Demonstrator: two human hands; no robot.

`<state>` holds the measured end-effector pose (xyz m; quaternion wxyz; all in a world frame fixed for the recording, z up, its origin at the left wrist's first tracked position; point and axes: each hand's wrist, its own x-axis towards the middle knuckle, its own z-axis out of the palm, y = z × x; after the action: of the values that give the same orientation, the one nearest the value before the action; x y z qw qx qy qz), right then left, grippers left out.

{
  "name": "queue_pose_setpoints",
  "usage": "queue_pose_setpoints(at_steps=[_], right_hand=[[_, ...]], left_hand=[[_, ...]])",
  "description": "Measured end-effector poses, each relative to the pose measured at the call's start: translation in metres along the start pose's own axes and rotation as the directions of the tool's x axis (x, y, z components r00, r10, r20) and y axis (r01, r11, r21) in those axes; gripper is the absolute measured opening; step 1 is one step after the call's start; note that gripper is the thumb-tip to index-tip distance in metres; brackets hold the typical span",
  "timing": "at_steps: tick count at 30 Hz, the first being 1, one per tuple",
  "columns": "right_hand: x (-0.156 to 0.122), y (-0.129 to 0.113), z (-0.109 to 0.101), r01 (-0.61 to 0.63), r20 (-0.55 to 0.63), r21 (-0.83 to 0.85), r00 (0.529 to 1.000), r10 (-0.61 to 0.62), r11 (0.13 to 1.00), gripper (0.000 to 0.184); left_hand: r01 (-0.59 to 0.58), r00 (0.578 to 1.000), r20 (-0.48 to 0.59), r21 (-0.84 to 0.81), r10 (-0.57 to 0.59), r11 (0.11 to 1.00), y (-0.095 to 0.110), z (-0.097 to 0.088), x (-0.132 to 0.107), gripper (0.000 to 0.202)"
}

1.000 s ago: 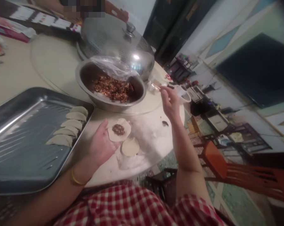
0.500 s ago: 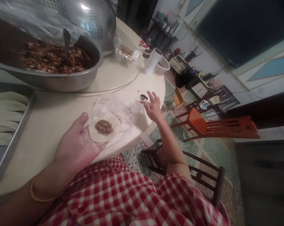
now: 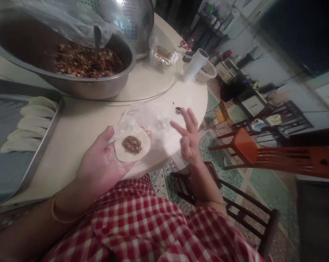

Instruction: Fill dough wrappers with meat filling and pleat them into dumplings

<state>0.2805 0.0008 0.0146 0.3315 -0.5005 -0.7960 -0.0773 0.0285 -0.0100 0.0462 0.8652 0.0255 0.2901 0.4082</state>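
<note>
On the fingers of my left hand (image 3: 100, 160) rests a round, flat dumpling wrapper (image 3: 144, 147), its thumb at the left edge. A small mound of minced filling (image 3: 131, 144) sits in the wrapper's middle. My right hand (image 3: 190, 140) is raised over the table's right edge, holding nothing, with some fingers stretched out and apart and others bent. Behind the wrapper lies a crumpled clear plastic bag (image 3: 159, 122). A large metal bowl (image 3: 99, 87) of chopped filling (image 3: 79, 63) stands farther back, with a spoon handle (image 3: 97, 38) sticking up.
A metal tray (image 3: 33, 173) on the left carries several folded dumplings (image 3: 35, 122). Behind the bowl is a metal colander (image 3: 138, 29). A plastic roll (image 3: 196, 65) and a white basket (image 3: 208, 74) stand at the back right. Chairs, including an orange one (image 3: 243, 145), are beyond the table.
The view has shifted left, so more of the tray shows. My right hand has turned, with some fingers now bent. The wrapper with filling stays in my left hand.
</note>
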Motion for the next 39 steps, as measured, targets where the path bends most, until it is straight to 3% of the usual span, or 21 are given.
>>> queue_pose_setpoints(at_steps=[4, 8, 14, 19, 23, 29, 32, 35, 37, 39], right_hand=[[-0.001, -0.036, 0.019, 0.217, 0.003, 0.041, 0.976, -0.217, 0.975, 0.06], [0.003, -0.043, 0.026, 0.293, 0.034, -0.031, 0.956, -0.292, 0.956, 0.057], [0.001, -0.039, 0.017, 0.295, -0.06, -0.046, 0.953, -0.297, 0.954, 0.057], [-0.005, -0.044, 0.019, 0.315, 0.032, -0.126, 0.949, -0.314, 0.941, 0.059], [-0.013, -0.05, 0.017, 0.334, 0.059, -0.1, 0.942, -0.33, 0.937, 0.057], [-0.02, -0.057, 0.022, 0.24, 0.248, -0.119, 0.947, -0.205, 0.963, 0.067], [-0.02, -0.04, 0.021, 0.188, 0.241, -0.119, 0.958, -0.155, 0.975, 0.061], [-0.012, -0.008, 0.012, -0.096, 0.14, -0.256, 0.981, 0.135, 0.962, 0.048], [-0.003, 0.016, 0.008, -0.261, 0.104, -0.344, 0.944, 0.313, 0.902, 0.046], [0.004, 0.036, 0.009, -0.319, 0.157, -0.377, 0.903, 0.399, 0.87, 0.049]], left_hand=[[-0.002, 0.995, 0.098, -0.022, 0.004, 1.0, -0.003, -0.003, -0.002, 0.06], [-0.019, 0.984, 0.177, -0.058, 0.03, 0.998, -0.001, -0.007, -0.007, 0.058], [-0.046, 0.992, 0.114, -0.036, 0.05, 0.998, 0.003, -0.009, -0.011, 0.068], [-0.085, 0.99, 0.116, -0.021, 0.087, 0.996, 0.005, -0.003, -0.014, 0.06], [-0.15, 0.983, 0.098, -0.032, 0.153, 0.988, 0.009, 0.002, -0.017, 0.059], [-0.137, 0.985, 0.099, -0.048, 0.141, 0.989, 0.008, 0.001, -0.016, 0.053], [-0.179, 0.982, 0.057, -0.049, 0.182, 0.983, 0.008, 0.004, -0.016, 0.052], [-0.218, 0.976, -0.011, -0.013, 0.218, 0.976, 0.008, 0.008, -0.015, 0.055], [-0.23, 0.973, -0.04, -0.002, 0.229, 0.973, 0.007, 0.01, -0.013, 0.053], [-0.222, 0.974, -0.052, -0.006, 0.221, 0.975, 0.006, 0.011, -0.01, 0.051]])
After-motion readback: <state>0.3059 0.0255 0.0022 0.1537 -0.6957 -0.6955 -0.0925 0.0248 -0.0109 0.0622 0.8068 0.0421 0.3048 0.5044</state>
